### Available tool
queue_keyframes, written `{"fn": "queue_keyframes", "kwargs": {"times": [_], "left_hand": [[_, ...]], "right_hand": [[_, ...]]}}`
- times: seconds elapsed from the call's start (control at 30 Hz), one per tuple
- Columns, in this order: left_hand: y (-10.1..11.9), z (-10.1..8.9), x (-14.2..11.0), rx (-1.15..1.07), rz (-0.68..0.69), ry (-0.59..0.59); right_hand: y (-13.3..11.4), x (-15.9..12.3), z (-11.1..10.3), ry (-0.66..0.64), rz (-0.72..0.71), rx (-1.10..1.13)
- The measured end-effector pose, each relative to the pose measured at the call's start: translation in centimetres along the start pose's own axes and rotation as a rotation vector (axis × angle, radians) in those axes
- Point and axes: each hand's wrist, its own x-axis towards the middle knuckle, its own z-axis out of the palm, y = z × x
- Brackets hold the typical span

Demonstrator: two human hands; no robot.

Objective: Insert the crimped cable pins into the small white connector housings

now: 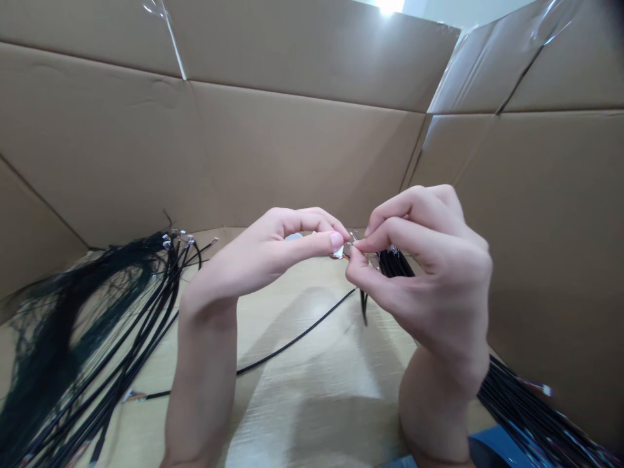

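Observation:
My left hand (266,253) is closed in a pinch, with a small white connector (338,252) at the tips of thumb and forefinger. Facing it, my right hand (433,273) pinches thumb against forefinger right beside the connector; what it grips is too small and blurred to name. Short coloured wires (346,256) show between the fingertips. Below the hands, a black cable (302,335) runs across the table from the lower left and rises toward them. Its upper end is partly hidden by my fingers.
At left lies a bundle of black cables (141,331) with white connectors, beside a dark stringy heap (58,338). More black cables lie behind my right hand (396,263) and at lower right (531,409), near a blue object (502,448). Cardboard walls (302,149) enclose the wooden table (312,403).

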Motion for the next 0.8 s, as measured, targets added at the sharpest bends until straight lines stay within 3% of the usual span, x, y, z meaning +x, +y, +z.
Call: {"fn": "queue_keyframes", "kwargs": {"times": [0.13,0.37,0.57,0.8], "left_hand": [[-0.8,0.0,0.8,-0.139,-0.011,-0.030],[-1.4,0.0,1.5,-0.275,-0.010,-0.083],[-1.6,-0.2,1.5,-0.252,-0.004,-0.099],[-1.2,0.0,1.3,-0.169,0.009,-0.068]], "right_hand": [[-0.3,-0.1,-0.4,-0.081,-0.049,-0.107],[-0.5,-0.2,-0.4,-0.032,-0.072,-0.217],[-0.4,0.0,-0.6,-0.026,-0.149,-0.203],[-0.2,-0.2,-1.0,-0.086,-0.143,-0.220]]}}
